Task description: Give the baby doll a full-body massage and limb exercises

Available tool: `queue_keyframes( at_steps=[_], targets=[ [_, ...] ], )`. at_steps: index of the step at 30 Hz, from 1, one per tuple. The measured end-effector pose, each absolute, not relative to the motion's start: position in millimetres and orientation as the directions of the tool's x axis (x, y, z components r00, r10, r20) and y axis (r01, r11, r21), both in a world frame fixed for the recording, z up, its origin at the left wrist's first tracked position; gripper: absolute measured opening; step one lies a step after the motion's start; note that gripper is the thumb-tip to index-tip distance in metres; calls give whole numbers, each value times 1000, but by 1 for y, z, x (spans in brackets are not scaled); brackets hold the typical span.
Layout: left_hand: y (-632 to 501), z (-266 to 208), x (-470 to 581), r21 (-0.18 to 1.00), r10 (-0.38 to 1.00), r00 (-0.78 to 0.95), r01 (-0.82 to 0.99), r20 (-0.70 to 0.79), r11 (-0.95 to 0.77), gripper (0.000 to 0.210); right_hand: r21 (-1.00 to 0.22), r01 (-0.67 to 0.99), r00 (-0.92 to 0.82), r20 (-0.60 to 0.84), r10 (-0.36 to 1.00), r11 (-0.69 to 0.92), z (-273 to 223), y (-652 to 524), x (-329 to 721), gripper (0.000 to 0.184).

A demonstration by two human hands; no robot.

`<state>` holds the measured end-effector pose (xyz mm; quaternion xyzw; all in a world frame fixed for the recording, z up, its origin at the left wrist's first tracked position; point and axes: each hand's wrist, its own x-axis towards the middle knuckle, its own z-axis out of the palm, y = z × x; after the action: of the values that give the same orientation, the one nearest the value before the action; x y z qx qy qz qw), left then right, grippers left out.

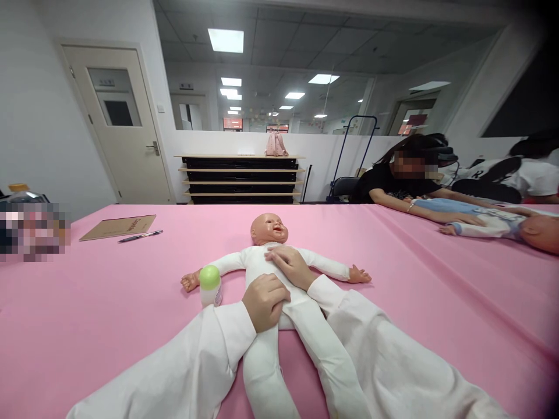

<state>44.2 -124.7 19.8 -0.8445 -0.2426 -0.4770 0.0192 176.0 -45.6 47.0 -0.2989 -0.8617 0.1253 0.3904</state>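
Observation:
A baby doll (pixel 257 259) with a white cloth body lies on its back in the middle of the head view, arms spread and head away from me. My right hand (pixel 290 265) rests on its chest, fingers stretched out and lying flat. Lower down, on the doll's belly, is my left hand (pixel 265 299), its fingers curled in; whether anything is inside them is hidden. Beside the doll's arm on the left stands a small white bottle (pixel 211 294) with a green cap, close to my left sleeve.
A pink cloth (pixel 131 297) covers the table. On the left lie a brown notebook (pixel 117 227) and a pen (pixel 140 236). A co-worker (pixel 406 174) at the right leans over another doll (pixel 484 215). Behind the table stands a low shelf (pixel 240 180).

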Motion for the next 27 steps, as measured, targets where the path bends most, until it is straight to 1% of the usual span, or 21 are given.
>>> queue_keyframes(
  at_steps=[2, 4, 6, 8, 11, 14, 16, 18, 20, 21, 23, 24, 25, 27],
  targets=[
    [-125, 20, 45, 161, 320, 507, 332, 800, -929, 24, -379, 361, -696, 499, 517, 852, 51, -47, 176, 26],
    [-127, 23, 45, 179, 288, 607, 235, 740, -955, 30, -316, 351, -799, 390, 457, 882, 55, -49, 176, 32],
    [-129, 28, 46, 223, 283, 697, 179, 659, -958, 35, -270, 370, -834, 325, 446, 889, 59, -51, 176, 42],
    [-130, 33, 46, 240, 276, 754, 160, 597, -957, 36, -238, 394, -839, 301, 453, 888, 61, -51, 175, 45],
    [-131, 38, 46, 221, 302, 789, 214, 535, -951, 37, -224, 462, -785, 347, 513, 858, 56, -45, 174, 46],
    [-131, 38, 45, 186, 381, 761, 334, 525, -924, 35, -295, 531, -644, 468, 605, 794, 45, -36, 173, 44],
    [-131, 36, 44, 181, 431, 675, 410, 599, -894, 32, -378, 527, -536, 547, 643, 761, 39, -32, 173, 39],
    [-132, 33, 43, 200, 448, 552, 452, 703, -870, 28, -453, 490, -449, 601, 661, 745, 36, -32, 173, 35],
    [-132, 30, 42, 208, 425, 468, 446, 775, -870, 26, -500, 460, -378, 637, 672, 734, 35, -34, 174, 33],
    [-132, 29, 42, 200, 400, 455, 426, 795, -882, 26, -510, 444, -359, 652, 668, 736, 36, -35, 175, 32],
    [-132, 28, 41, 177, 344, 474, 362, 810, -915, 25, -505, 397, -377, 672, 638, 767, 37, -37, 176, 33],
    [-132, 27, 41, 170, 319, 495, 323, 808, -931, 25, -490, 365, -425, 669, 610, 792, 39, -38, 177, 33],
    [-132, 27, 41, 172, 303, 519, 286, 800, -943, 25, -467, 333, -496, 652, 574, 819, 40, -39, 177, 34],
    [-132, 28, 42, 195, 294, 584, 227, 756, -954, 26, -416, 297, -664, 557, 499, 860, 45, -41, 177, 40]
  ],
)
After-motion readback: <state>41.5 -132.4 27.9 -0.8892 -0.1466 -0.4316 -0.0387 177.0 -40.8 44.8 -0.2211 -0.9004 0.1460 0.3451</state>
